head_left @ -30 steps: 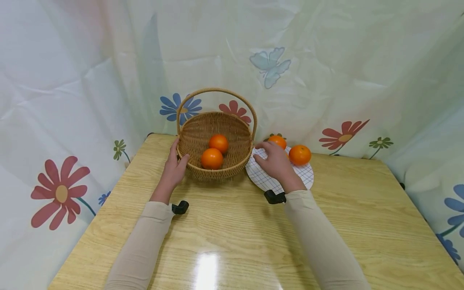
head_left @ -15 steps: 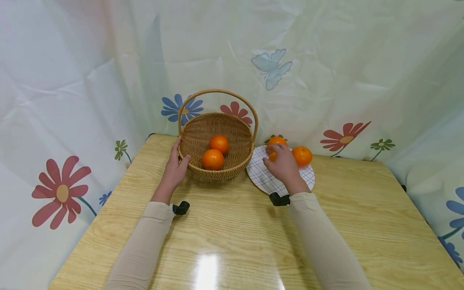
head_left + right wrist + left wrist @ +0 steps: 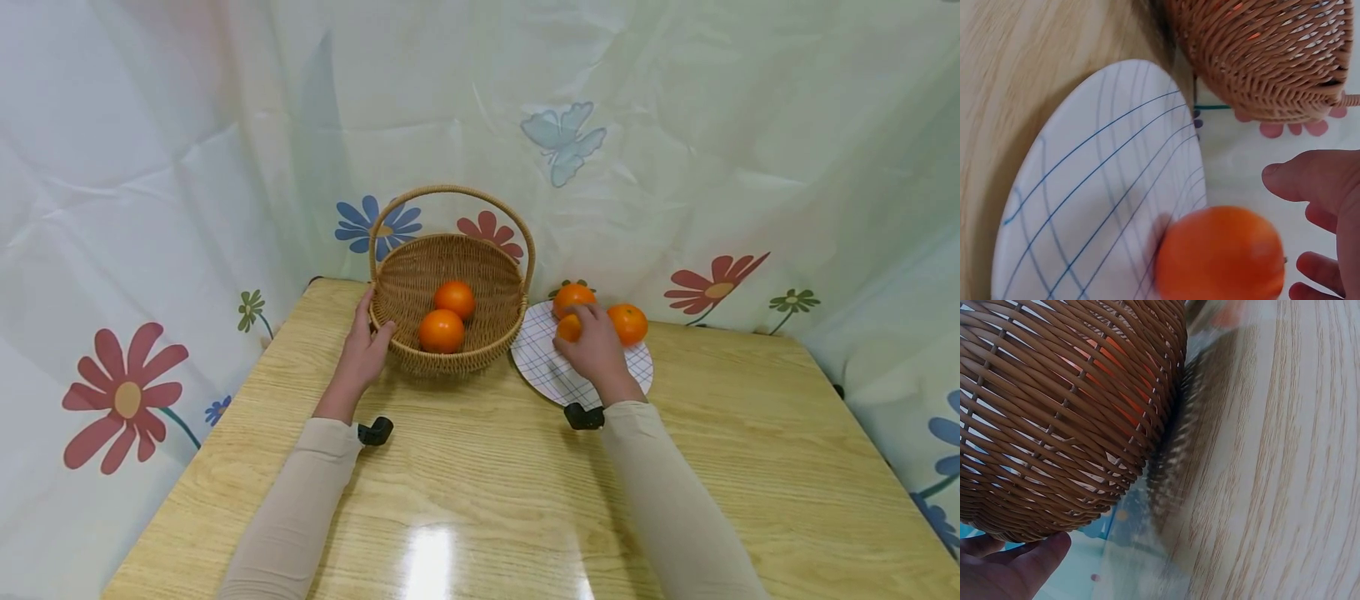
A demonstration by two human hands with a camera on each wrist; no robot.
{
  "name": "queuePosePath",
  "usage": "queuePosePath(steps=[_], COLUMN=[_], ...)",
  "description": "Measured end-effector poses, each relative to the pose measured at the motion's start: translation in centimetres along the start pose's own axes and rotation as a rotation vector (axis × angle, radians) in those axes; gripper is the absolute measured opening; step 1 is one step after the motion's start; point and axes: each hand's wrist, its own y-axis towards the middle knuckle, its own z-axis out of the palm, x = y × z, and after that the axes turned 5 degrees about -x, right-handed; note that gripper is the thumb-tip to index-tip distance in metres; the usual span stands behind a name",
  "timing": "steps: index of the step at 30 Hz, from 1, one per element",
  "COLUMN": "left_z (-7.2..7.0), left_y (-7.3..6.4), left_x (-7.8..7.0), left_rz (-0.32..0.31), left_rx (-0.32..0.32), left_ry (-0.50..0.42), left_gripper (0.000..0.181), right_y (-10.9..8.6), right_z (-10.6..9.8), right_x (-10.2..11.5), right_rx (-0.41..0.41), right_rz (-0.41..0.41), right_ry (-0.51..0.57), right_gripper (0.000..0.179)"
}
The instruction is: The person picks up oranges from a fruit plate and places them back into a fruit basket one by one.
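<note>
We identify the largest item as a pale fabric backdrop printed with flowers [image 3: 675, 133], which borders the rear and sides of a light wood-grain worktop [image 3: 487, 467]. Two long beige sleeves [image 3: 288, 508] extend over the worktop from the near side. Toward the rear, we locate a round brown wicker basket with an arched handle [image 3: 480, 360]. Just beside it, on the right, lies a round white plate with a crossed blue-line pattern [image 3: 543, 367].

We find the left hand [image 3: 362, 348] at the left side of the basket. Its grip is spread, fingers against the outer wicker wall and thumb apart, near the front rim.

We find the right hand [image 3: 596, 348] above the plate. Its grip is apart, with a gap between thumb and fingers. A smooth, round orange-coloured fruit [image 3: 569, 327] on the plate is nearest to this grip. In the head view we see it between thumb and forefinger; in the right wrist view it sits just beside the fingertips. We cannot tell whether they touch it.

We count two matching fruits at the plate's far side, a rear fruit [image 3: 574, 297] and a right fruit [image 3: 630, 325], and two basket fruits [image 3: 442, 331] inside the basket. Smallest are the black wrist devices [image 3: 376, 431].
</note>
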Motion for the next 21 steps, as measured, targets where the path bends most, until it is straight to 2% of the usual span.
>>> queuePosePath(steps=[9,21], left_z=[0.0,0.1], left_y=[-0.1,0.0], left_x=[0.1,0.2], left_rz=[-0.010,-0.004], left_rx=[0.002,-0.009], left_ry=[-0.004,-0.003], left_gripper=[0.068,0.066], right_y=[0.3,0.4], right_z=[1.2,2.2], right_x=[-1.5,-2.5], right_rx=[-0.004,-0.003], right_rz=[0.013,0.028], right_ry=[-0.039,-0.046], right_gripper=[0.058,0.060])
